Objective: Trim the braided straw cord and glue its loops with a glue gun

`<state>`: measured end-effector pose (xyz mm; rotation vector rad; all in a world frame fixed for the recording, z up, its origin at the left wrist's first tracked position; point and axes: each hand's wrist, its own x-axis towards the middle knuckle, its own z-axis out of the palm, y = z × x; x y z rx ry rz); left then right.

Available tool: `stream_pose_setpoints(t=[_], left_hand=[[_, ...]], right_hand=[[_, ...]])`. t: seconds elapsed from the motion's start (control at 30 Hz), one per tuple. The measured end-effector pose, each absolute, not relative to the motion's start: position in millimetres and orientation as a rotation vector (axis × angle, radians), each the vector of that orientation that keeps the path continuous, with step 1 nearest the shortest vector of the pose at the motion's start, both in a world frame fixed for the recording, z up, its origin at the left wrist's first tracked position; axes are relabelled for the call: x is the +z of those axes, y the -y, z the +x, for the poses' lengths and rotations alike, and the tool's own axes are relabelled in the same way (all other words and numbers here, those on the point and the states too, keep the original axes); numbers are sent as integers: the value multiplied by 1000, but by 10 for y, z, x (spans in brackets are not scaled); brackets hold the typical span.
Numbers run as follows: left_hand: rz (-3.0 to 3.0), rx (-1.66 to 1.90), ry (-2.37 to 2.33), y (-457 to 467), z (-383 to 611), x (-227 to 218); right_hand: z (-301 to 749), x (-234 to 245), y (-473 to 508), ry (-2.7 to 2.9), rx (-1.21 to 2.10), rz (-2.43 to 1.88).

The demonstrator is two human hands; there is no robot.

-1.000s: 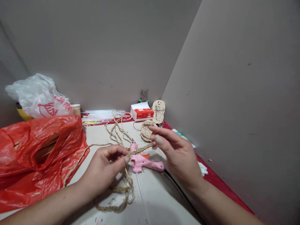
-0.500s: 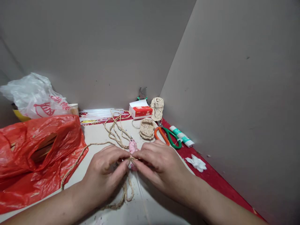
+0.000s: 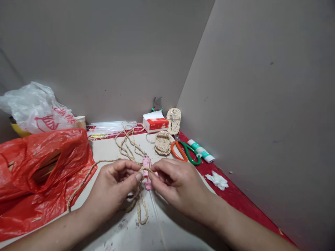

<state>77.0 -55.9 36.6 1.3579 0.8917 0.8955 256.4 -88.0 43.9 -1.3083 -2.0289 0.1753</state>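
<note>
My left hand [image 3: 115,186] and my right hand [image 3: 179,183] pinch a short bent stretch of braided straw cord [image 3: 146,169] between thumbs and forefingers, a small gap apart. Under and behind it lies a pink hot glue gun [image 3: 147,161], its metal tip pointing away, with a clear glue stick [image 3: 157,218] running out toward me. A loop of the cord hangs below my left hand onto the pale board. More cord is tangled beyond the glue gun. Two small woven straw slippers [image 3: 162,143] are at the back, one lying, the other leaning on the wall.
Orange-and-green-handled scissors [image 3: 192,153] lie right of the slippers, near a green-and-white roll [image 3: 201,151] and crumpled tissue [image 3: 217,180]. A red box [image 3: 155,123] and glue sticks [image 3: 111,128] line the back wall. A red plastic bag [image 3: 31,181] covers the left side.
My hands have moved slightly apart, so the cord between my fingertips shows more. The cord loop below has shifted and hangs longer. The view has turned slightly right.
</note>
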Motion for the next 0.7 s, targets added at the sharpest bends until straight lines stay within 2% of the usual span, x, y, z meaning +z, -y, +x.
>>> stream_pose_setpoints(t=[0.23, 0.5, 0.7], left_hand=[[1350, 896, -926, 553, 763, 421], [1512, 933, -974, 591, 744, 375], [1454, 933, -925, 608, 752, 353]], right_hand=[[2575, 467, 869, 1999, 351, -1349], [2585, 427, 900, 2090, 204, -1402], [2569, 439, 897, 1978, 378, -1390]])
